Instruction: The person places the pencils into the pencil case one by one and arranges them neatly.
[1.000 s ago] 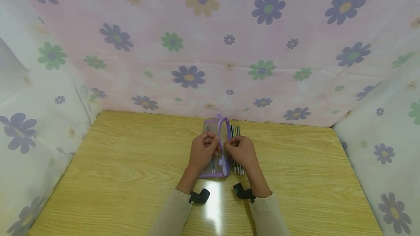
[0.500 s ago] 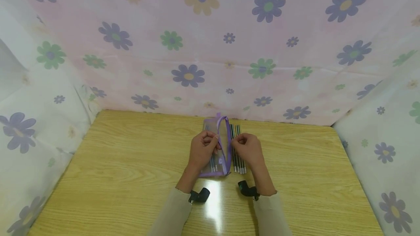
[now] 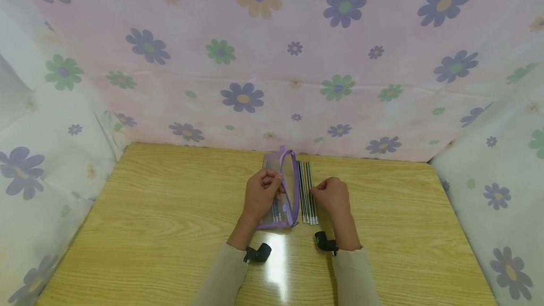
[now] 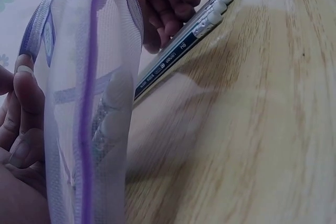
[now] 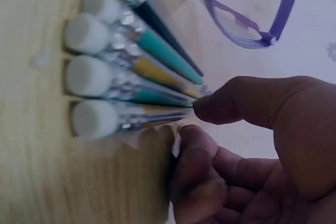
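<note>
So the left hand [image 3: 260, 195] is pinching the purple-trimmed, see-through mesh pouch [image 3: 285, 217] lower-centre, probably keeping its mouth gaping, while the right hand [image 3: 333, 196]'s narrow fingertips are touching the slim, multicoloured, white-erasered pencils [image 3: 307, 197] just right, can't tell if gripping.

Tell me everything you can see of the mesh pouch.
The mesh pouch looks see-through and pale, with purple trim, a purple tab at its far end and a gaping zip opening along its right side. It rests on the wooden table, left of a row of pencils; more pencils show through it. The left hand pinches the opening's edge.
</note>
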`<action>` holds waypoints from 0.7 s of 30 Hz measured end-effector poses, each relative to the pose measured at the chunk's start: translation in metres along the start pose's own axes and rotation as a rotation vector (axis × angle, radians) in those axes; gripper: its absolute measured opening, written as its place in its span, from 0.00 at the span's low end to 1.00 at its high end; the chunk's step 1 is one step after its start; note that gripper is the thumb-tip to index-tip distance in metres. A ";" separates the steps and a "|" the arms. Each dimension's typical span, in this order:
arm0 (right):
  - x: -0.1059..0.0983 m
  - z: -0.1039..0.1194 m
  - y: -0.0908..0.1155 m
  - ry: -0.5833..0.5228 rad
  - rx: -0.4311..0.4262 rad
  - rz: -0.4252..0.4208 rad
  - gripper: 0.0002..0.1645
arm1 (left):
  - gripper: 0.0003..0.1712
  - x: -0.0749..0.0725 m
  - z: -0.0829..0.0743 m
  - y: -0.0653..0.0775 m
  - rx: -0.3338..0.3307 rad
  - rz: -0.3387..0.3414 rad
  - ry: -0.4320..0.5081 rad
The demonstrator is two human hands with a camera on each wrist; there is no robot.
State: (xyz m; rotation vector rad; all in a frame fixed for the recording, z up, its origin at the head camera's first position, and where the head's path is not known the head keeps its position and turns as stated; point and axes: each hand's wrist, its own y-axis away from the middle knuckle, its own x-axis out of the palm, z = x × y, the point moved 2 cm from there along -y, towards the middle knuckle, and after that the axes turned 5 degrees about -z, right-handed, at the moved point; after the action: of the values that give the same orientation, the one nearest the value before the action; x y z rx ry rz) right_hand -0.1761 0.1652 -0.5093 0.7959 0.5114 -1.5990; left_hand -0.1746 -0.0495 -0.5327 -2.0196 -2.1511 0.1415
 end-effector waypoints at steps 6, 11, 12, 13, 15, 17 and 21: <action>0.004 -0.001 0.000 0.048 0.034 -0.009 0.18 | 0.07 0.001 0.000 0.000 -0.004 0.004 0.006; 0.006 0.003 0.001 0.069 0.044 -0.013 0.19 | 0.07 0.000 -0.002 0.001 -0.019 0.003 0.011; 0.007 0.003 0.001 0.072 0.045 -0.012 0.19 | 0.07 0.000 -0.003 0.001 -0.021 0.001 0.010; 0.007 0.003 0.001 0.077 0.046 -0.013 0.20 | 0.07 0.000 -0.003 0.000 -0.025 -0.001 0.010; 0.008 0.003 0.000 0.083 0.049 -0.012 0.24 | 0.08 0.001 -0.003 0.000 -0.030 -0.003 0.010; 0.008 0.003 0.000 0.084 0.053 -0.015 0.27 | 0.07 0.001 -0.004 0.000 -0.034 -0.004 0.013; 0.008 0.002 -0.002 0.081 0.055 -0.020 0.30 | 0.07 0.002 -0.004 -0.001 -0.034 -0.003 0.015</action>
State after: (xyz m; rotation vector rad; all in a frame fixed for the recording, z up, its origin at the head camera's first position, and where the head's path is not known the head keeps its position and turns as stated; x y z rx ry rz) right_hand -0.1785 0.1586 -0.5138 0.9019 0.5370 -1.6104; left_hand -0.1744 -0.0482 -0.5283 -2.0286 -2.1619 0.0890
